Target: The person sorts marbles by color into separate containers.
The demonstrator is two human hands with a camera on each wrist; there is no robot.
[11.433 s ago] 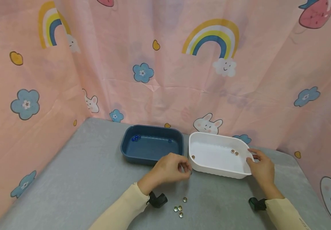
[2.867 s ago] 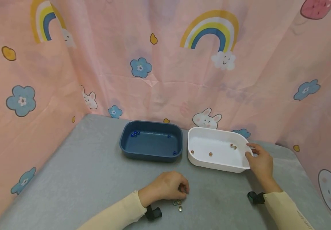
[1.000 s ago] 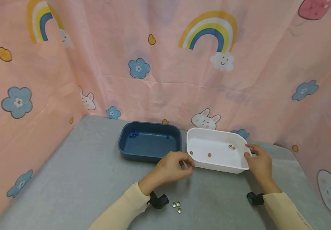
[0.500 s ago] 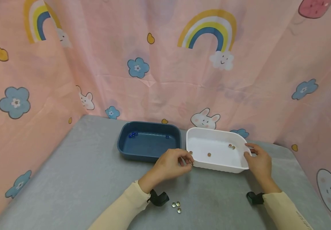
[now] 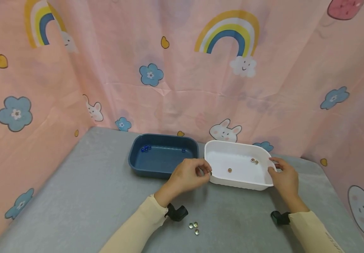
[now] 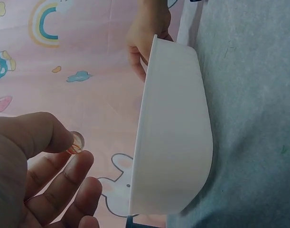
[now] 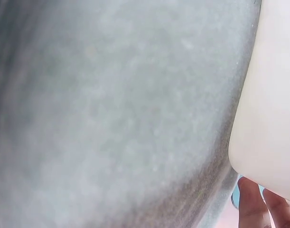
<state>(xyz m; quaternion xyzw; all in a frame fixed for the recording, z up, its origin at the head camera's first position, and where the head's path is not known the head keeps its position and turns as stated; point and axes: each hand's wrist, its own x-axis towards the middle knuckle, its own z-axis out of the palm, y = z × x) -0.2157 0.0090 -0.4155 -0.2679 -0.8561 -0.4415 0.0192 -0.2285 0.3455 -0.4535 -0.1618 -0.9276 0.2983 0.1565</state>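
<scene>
My left hand (image 5: 189,175) pinches a clear glass marble with an orange swirl (image 6: 77,142) between thumb and forefinger, at the front left corner of a white tray (image 5: 242,174). In the left wrist view the marble stands apart from the tray's wall, at rim side. My right hand (image 5: 285,180) grips the tray's right end, thumb at the rim; in the right wrist view its fingers (image 7: 253,204) lie against the outer wall. Inside the white tray lie two clear marbles (image 5: 252,160) together and one single marble (image 5: 230,170). Three more clear marbles (image 5: 196,224) lie on the table, below the left wrist.
A dark blue tray (image 5: 161,165) stands left of the white one, with a cluster of blue marbles (image 5: 146,149) at its left and a single blue marble (image 5: 183,150) at its right. The grey table (image 5: 90,193) meets a pink patterned curtain (image 5: 182,70) behind both trays.
Since 2.9 s ago my left hand has risen from the table marbles to the white tray's corner, lately edging up and covering the marble there. Since 11.4 s ago the tray's middle has gained a marble.
</scene>
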